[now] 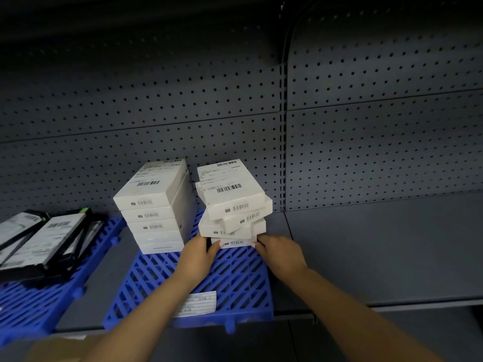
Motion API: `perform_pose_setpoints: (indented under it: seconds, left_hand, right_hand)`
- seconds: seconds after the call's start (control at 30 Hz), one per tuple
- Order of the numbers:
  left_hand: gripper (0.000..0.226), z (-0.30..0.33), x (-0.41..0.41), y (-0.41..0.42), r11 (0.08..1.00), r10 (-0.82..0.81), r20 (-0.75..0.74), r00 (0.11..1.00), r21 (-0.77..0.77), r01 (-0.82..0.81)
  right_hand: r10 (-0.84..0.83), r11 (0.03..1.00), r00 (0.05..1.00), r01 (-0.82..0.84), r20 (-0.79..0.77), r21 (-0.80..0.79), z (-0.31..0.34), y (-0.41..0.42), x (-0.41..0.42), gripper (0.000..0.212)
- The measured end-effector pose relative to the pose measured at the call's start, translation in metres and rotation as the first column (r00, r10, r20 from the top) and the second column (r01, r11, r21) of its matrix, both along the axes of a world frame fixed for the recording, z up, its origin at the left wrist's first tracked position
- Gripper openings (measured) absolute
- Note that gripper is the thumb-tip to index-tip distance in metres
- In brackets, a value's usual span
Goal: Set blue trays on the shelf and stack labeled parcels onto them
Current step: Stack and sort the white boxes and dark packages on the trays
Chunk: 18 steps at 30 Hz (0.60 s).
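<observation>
A blue slatted tray (235,280) lies on the grey shelf, with a white paper label (198,303) near its front edge. At the tray's back left stands a neat stack of white labeled parcels (154,210). Beside it on the right is a second, crooked stack of white parcels (232,202), its boxes twisted against each other. My left hand (198,254) holds the left end of that stack's bottom parcel (235,242). My right hand (279,253) holds the right end of the same parcel, fingertips at its corner.
Another blue tray (31,304) at the left carries several black boxes (44,239) with white labels. Grey shelf surface (379,252) stretches to the right. A perforated grey back panel (183,105) rises behind. A brown cardboard piece (60,348) shows at the bottom left.
</observation>
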State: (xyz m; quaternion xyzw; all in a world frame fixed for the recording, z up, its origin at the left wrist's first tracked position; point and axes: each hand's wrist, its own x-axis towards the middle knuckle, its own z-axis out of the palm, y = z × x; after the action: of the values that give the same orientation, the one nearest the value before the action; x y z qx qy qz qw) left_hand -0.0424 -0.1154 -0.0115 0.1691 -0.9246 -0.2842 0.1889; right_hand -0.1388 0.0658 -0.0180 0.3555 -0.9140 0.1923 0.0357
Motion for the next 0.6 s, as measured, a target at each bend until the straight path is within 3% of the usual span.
perform_pose_setpoints:
  seconds: [0.1, 0.2, 0.33, 0.6]
  left_hand:
    - [0.03, 0.002, 0.002, -0.001, 0.999, -0.013, -0.011, 1.0, 0.037, 0.013]
    - [0.039, 0.006, 0.007, -0.001, 0.985, -0.057, -0.065, 0.996, 0.158, 0.066]
    - [0.038, 0.01, 0.013, 0.002, 0.968, -0.07, -0.085, 0.994, 0.236, 0.088]
    - [0.016, 0.007, 0.01, 0.001, 0.973, -0.013, -0.091, 0.996, 0.226, 0.033]
  right_hand:
    - [-0.008, 0.999, 0.998, 0.01, 0.062, -0.032, 0.0, 0.0, 0.0, 0.032]
    - [-0.016, 0.985, 0.987, 0.044, 0.162, -0.169, 0.003, 0.004, -0.001, 0.035]
    - [-0.015, 0.949, 0.989, 0.06, 0.144, -0.309, 0.011, 0.009, -0.004, 0.044]
    - [-0.039, 0.978, 0.999, 0.036, -0.008, -0.208, 0.017, 0.001, -0.002, 0.031]
